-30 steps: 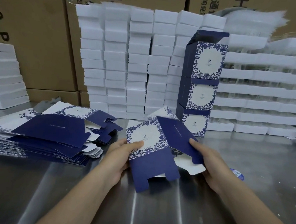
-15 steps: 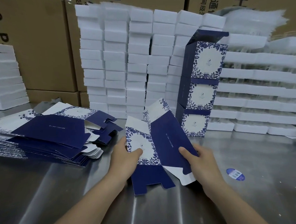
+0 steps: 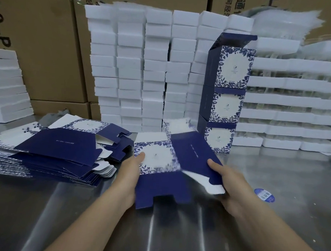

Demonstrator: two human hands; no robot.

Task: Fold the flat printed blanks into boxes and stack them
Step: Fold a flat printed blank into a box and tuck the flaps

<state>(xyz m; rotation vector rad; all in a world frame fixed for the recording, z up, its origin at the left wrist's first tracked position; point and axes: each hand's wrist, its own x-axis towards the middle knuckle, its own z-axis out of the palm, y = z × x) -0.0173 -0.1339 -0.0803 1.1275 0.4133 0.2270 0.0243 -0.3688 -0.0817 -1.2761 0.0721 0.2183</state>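
I hold a partly opened blue-and-white printed box blank point(image 3: 158, 160) above the steel table point(image 3: 173, 232), both hands on it. My left hand point(image 3: 129, 167) grips its left edge, thumb on the floral white panel. My right hand point(image 3: 229, 179) grips the dark blue side panel, thumb on top. A dark blue bottom flap hangs toward me and a white flap sticks out by my right hand. A pile of flat blanks point(image 3: 48, 153) lies to the left. Three folded boxes point(image 3: 224, 101) stand stacked behind, the top one with its lid open.
Stacks of white foam blocks point(image 3: 145, 66) line the back, with more white trays point(image 3: 289, 109) at the right and a pile at the far left. Brown cartons point(image 3: 40, 40) stand behind. A round blue sticker point(image 3: 264, 195) lies on the table at the right.
The blank has swung from a tilted, lifted pose back to a wider spread, its floral panel now facing up more squarely. Both hands kept their grip and shifted slightly.
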